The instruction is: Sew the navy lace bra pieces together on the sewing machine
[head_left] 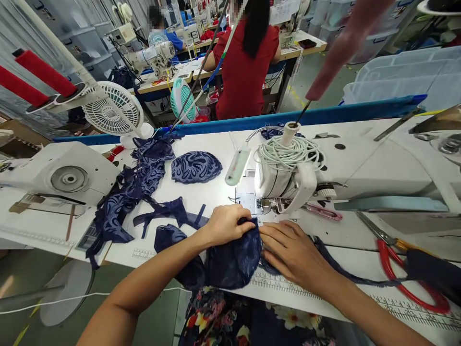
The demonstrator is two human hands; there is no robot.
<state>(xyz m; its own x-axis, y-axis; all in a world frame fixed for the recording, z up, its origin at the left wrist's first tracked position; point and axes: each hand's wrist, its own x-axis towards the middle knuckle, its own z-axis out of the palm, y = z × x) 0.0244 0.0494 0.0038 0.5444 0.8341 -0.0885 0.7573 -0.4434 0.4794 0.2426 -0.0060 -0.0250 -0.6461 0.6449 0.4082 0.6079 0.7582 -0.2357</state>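
My left hand (pixel 230 225) pinches the upper edge of a navy fabric bra cup (pixel 234 259) at the front of the sewing table. On the cup's right side, my right hand (pixel 288 247) lies with its fingers stretched out against the fabric; its thumb is hidden. Just beyond both hands is the presser foot and needle area of a white sewing machine (pixel 284 182). More navy cup fabric (pixel 169 236) lies under and beside my left forearm. A navy strip (pixel 345 269) trails to the right of my right hand.
A patterned navy lace cup (pixel 196 167) and a pile of lace pieces (pixel 139 190) lie at left. Red-handled scissors (pixel 392 259) rest at right. A second machine head (pixel 61 173), red thread cones (pixel 45 72) and a fan (pixel 111 108) stand left. A person in red (pixel 245 67) sits ahead.
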